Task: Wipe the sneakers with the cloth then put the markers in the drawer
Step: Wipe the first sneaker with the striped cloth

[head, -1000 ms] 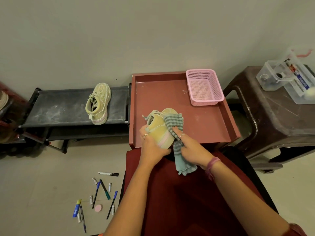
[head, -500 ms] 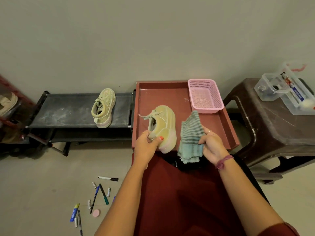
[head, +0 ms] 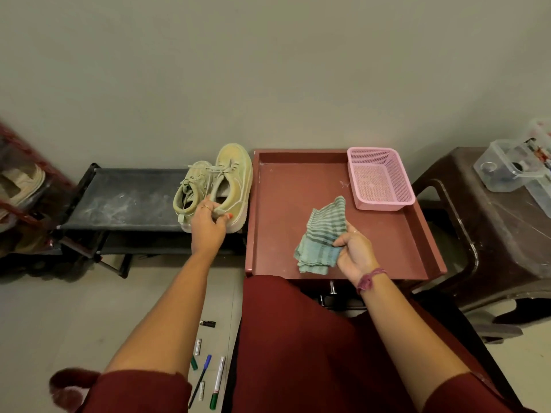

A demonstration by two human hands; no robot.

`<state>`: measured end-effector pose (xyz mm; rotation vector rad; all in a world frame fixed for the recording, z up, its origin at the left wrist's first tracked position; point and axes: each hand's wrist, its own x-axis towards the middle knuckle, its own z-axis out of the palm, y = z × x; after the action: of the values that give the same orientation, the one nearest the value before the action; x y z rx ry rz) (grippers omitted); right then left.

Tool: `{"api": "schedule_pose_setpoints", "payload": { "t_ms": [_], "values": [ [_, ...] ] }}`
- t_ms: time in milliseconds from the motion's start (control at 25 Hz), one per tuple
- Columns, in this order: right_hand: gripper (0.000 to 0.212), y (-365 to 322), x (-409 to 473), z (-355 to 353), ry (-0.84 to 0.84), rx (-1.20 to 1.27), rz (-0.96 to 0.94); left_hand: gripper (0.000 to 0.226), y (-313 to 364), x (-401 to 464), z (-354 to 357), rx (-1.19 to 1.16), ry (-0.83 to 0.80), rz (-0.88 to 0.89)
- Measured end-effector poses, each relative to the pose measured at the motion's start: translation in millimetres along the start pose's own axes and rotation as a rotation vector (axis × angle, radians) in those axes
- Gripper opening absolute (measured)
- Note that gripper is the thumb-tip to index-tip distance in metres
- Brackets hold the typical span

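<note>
Setting the second sneaker [head: 234,186] down on the black rack [head: 125,201], right at its right-hand end, you've swung your left hand [head: 207,226] clear of the red tray [head: 301,186] where that shoe sat half a second ago. Fingers are clamped on its heel side, and it sits touching the first sneaker [head: 190,189], the pair side by side now. Your right hand [head: 354,251] grips the striped cloth [head: 323,236], pinched at its right edge, and it has dropped to drape over the middle of the tray instead of working the shoe. The pink basket [head: 380,178] sits in the tray's far right corner. That reads to me as wiping done: both shoes parked, cloth idle. Next up are the markers [head: 219,380], scattered on the floor beside your left knee. The drawer front below the tray's near edge is mostly hidden, so I can't tell whether it's open.
</note>
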<state>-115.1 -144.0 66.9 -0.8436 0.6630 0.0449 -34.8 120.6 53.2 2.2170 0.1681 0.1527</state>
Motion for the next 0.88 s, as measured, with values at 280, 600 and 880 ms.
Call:
{"api": "schedule_pose_setpoints", "payload": {
  "t_ms": [280,600,880],
  "values": [
    [0.073,10,25,-21,0.054,-0.010,0.033,0.013,-26,45,26,0.035,0.004,-0.089],
    [0.071,22,33,-28,0.036,-0.004,0.053,0.015,-53,56,39,0.080,-0.054,-0.105],
    [0.072,26,34,-21,0.036,-0.009,0.072,0.020,-61,63,38,0.059,-0.118,-0.094]
  ]
}}
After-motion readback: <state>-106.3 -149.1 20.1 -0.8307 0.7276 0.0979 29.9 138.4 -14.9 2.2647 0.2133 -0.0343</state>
